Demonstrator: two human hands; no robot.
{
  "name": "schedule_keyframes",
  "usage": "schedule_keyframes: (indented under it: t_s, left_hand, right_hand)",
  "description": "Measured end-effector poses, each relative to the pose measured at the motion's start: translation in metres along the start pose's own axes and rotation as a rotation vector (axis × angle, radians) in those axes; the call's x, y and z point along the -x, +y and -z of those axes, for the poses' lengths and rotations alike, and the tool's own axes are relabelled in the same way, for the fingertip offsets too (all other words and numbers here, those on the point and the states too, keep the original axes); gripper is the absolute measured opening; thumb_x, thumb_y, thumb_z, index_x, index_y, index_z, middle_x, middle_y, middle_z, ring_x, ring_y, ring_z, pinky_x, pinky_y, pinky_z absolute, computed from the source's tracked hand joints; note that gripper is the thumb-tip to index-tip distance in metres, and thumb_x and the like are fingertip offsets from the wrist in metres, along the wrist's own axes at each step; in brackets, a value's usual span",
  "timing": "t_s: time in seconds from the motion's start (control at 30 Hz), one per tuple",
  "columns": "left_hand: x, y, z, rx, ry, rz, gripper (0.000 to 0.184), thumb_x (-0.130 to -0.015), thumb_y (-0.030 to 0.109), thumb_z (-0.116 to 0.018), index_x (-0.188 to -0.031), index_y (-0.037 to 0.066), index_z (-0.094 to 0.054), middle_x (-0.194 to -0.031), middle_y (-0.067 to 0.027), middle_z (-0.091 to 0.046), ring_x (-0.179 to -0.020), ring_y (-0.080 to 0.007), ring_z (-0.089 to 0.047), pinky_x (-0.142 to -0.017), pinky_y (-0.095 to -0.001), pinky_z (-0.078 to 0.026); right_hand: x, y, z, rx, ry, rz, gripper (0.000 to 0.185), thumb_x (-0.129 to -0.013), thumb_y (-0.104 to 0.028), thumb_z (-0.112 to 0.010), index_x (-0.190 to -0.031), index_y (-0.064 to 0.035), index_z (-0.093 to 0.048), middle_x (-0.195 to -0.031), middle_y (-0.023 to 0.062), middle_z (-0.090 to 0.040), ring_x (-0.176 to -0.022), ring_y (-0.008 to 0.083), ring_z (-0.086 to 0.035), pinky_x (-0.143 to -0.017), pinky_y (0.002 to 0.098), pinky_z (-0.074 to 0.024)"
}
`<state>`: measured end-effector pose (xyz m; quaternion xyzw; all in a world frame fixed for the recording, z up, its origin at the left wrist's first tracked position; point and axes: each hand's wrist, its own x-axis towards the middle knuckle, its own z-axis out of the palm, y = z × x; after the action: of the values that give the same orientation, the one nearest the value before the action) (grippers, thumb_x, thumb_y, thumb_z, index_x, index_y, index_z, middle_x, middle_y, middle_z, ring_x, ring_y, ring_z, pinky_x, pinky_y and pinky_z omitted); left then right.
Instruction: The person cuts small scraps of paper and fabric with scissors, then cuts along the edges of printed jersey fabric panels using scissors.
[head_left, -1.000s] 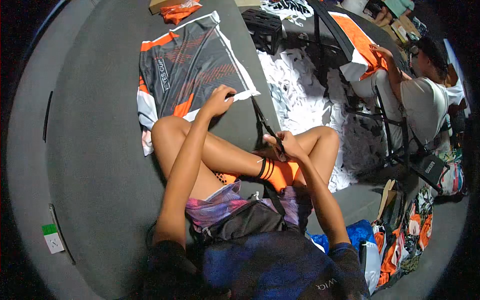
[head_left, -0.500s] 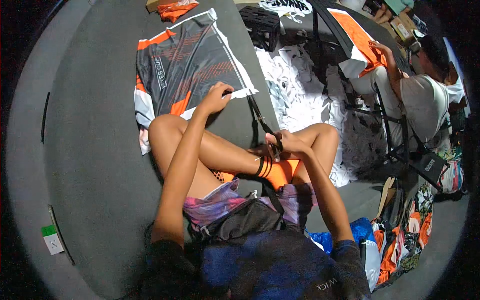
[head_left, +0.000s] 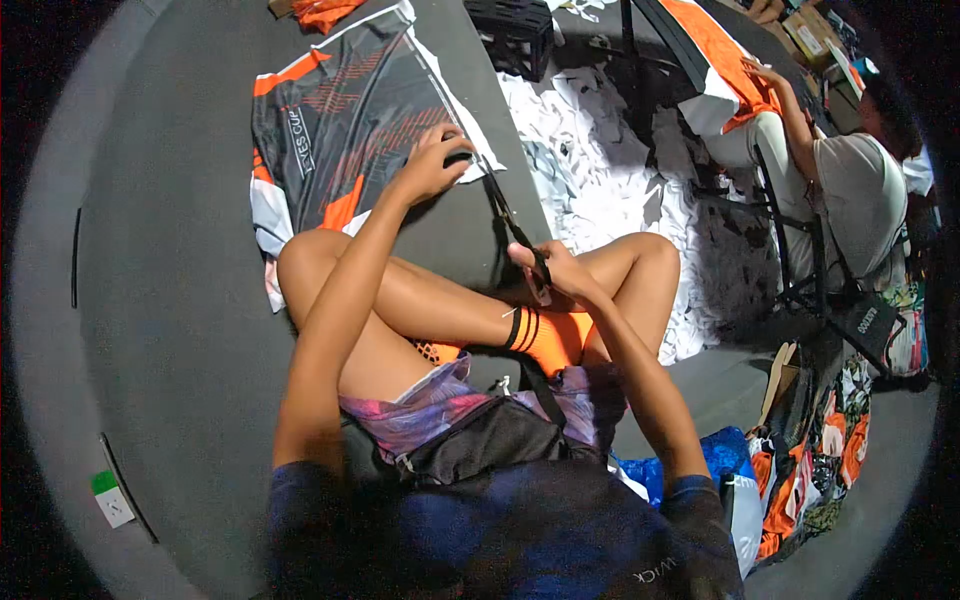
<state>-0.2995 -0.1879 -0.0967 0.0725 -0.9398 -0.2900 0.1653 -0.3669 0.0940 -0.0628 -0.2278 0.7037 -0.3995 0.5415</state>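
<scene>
A dark grey printed fabric panel (head_left: 345, 130) with orange patches and a white border lies flat on the floor in front of my crossed legs. Over its near right part rests my left hand (head_left: 432, 168), fingers curved and apart by the white edge. My right hand (head_left: 555, 272) is closed around the handles of black scissors (head_left: 502, 205). Their blades point away from me and reach the white border beside my left fingers. Whether the tips lie over or under the cloth, I cannot tell.
White fabric scraps (head_left: 600, 200) heap to the right, near a black crate (head_left: 510, 38). Another person (head_left: 855, 190) sits at a table with orange cloth (head_left: 715, 60). Colourful fabric pieces (head_left: 815, 470) and a blue bag (head_left: 725, 460) lie at lower right. A small orange cloth (head_left: 325, 14) is at the top.
My left hand has moved up along the panel's edge, its fingers more spread. The scissors have moved forward and left to the white border. The view has shifted slightly.
</scene>
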Motion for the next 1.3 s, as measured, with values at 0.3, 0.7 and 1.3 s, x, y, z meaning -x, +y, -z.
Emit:
schedule_keyframes:
  t_s: [0.3,0.7,1.3]
  left_hand:
    - [-0.011,-0.005,-0.003,0.065,-0.120,0.043,0.037,-0.070,0.024,-0.070,-0.105,0.020,-0.061,-0.130,-0.0087,-0.041,-0.125,-0.0321,-0.036,-0.103,-0.0441,-0.029]
    - [-0.011,-0.011,-0.007,0.045,-0.117,0.012,0.043,-0.068,0.027,-0.073,-0.109,0.022,-0.061,-0.134,-0.0078,-0.038,-0.129,-0.0311,-0.032,-0.105,-0.0446,-0.027]
    - [-0.010,-0.012,-0.010,-0.037,-0.093,-0.023,0.043,-0.071,0.031,-0.071,-0.113,0.024,-0.062,-0.134,-0.0081,-0.040,-0.128,-0.0316,-0.034,-0.105,-0.0437,-0.028]
  right_hand:
    - [-0.007,0.012,0.003,-0.183,-0.154,0.136,0.053,-0.088,-0.049,-0.055,-0.061,-0.0030,-0.052,-0.049,0.0055,-0.051,-0.042,0.0146,-0.054,-0.039,0.0261,-0.0401]
    - [0.007,-0.009,-0.011,-0.104,0.012,0.065,0.051,-0.086,-0.048,-0.059,-0.061,-0.0040,-0.051,-0.047,0.0044,-0.050,-0.039,0.0126,-0.050,-0.036,0.0244,-0.0365]
    - [-0.002,0.000,-0.007,-0.021,0.142,0.011,0.055,-0.081,-0.048,-0.066,-0.051,-0.0067,-0.046,-0.041,0.0021,-0.043,-0.032,0.0107,-0.043,-0.030,0.0254,-0.0302]
